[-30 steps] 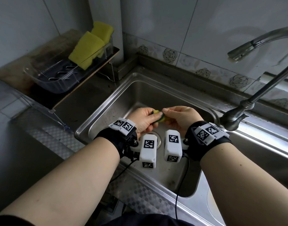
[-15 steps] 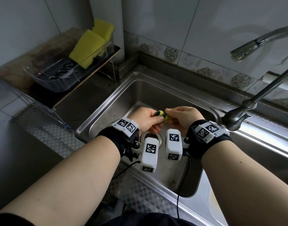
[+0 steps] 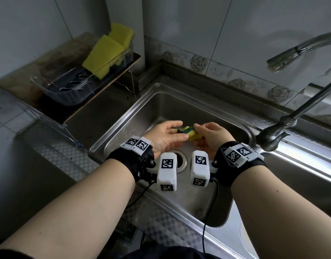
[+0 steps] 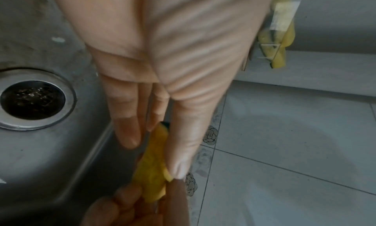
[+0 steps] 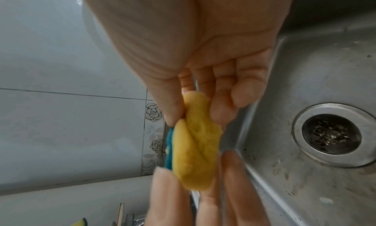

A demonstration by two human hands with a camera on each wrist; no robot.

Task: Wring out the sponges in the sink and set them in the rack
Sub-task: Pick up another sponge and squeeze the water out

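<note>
I hold a small sponge (image 3: 189, 132) up over the sink (image 3: 123, 118), between my two hands. It is yellow with a green side, and it is all squashed and twisted. My right hand (image 3: 211, 135) pinches one end of it with the thumb and fingers curled on it. My left hand (image 3: 164, 135) has long, straight fingers. In the left wrist view the thumb (image 4: 189, 133) lies along the sponge and touches it, and the other fingers (image 4: 126, 117) sit just beside it. They are not curled round it.

Under my hands is the round drain (image 3: 179, 159) in the bottom of the sink. It looks dark inside. The two white boxes on my wrists hide part of it in the head view.

The tap (image 3: 299, 51) sticks out on the right side, high up, and its pipe (image 3: 310, 101) comes down to the sink edge near my right wrist. It is off to the side of the sponge, not over it.

The rack (image 3: 67, 90) is a clear plastic one. It sits on a wooden shelf (image 3: 104, 90) to the left of the sink, well apart from my hands. Two yellow sponges (image 3: 104, 53) stand in its far end, leaning on each other. The sink wall and a bit of dark counter lie between my hands and the rack.

Behind the sink is a tiled wall with little flower pictures (image 3: 198, 62) on it.
</note>
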